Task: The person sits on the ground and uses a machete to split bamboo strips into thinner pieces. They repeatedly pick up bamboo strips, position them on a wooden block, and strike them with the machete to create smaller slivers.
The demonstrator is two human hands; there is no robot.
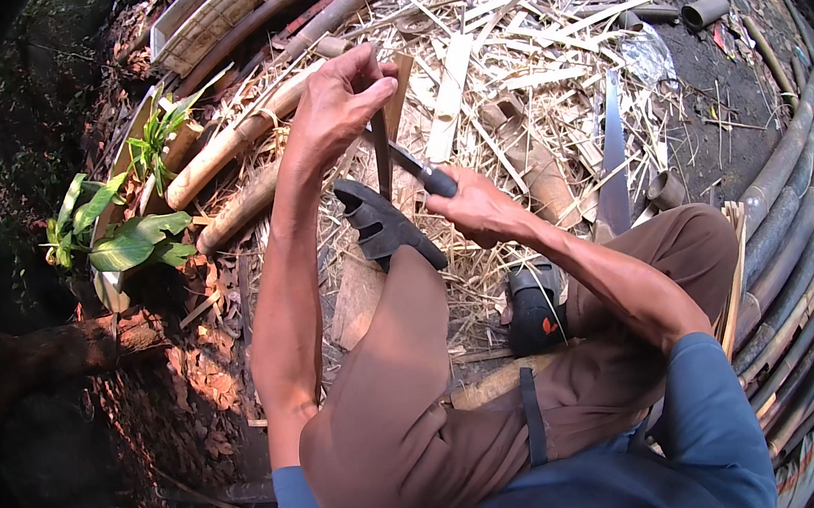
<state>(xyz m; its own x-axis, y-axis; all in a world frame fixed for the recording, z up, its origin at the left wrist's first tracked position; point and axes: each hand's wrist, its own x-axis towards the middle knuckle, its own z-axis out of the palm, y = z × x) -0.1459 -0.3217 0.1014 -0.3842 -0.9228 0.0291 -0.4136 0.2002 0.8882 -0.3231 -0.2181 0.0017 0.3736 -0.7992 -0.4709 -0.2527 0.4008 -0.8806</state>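
My left hand (340, 106) is raised ahead of me, its fingers closed around the top of an upright dark bamboo strip (383, 156). Lower and to the right, my right hand (482, 207) grips a black-handled tool (437, 181). Its narrow metal part slants up to the left and meets or passes behind the strip; whether it is a knife cannot be made out. The strip's lower end comes down beside my left sandal (386, 224). Behind the strip a flat tan piece of bamboo (398, 94) stands tilted.
A handsaw (612, 155) stands blade up by my right knee. Bamboo shavings (527, 70) cover the ground. Long bamboo poles (795, 180) are stacked along the right. A cream plastic crate (210, 21) and cut bamboo lengths (235, 153) lie at the far left, near a leafy plant (130, 243).
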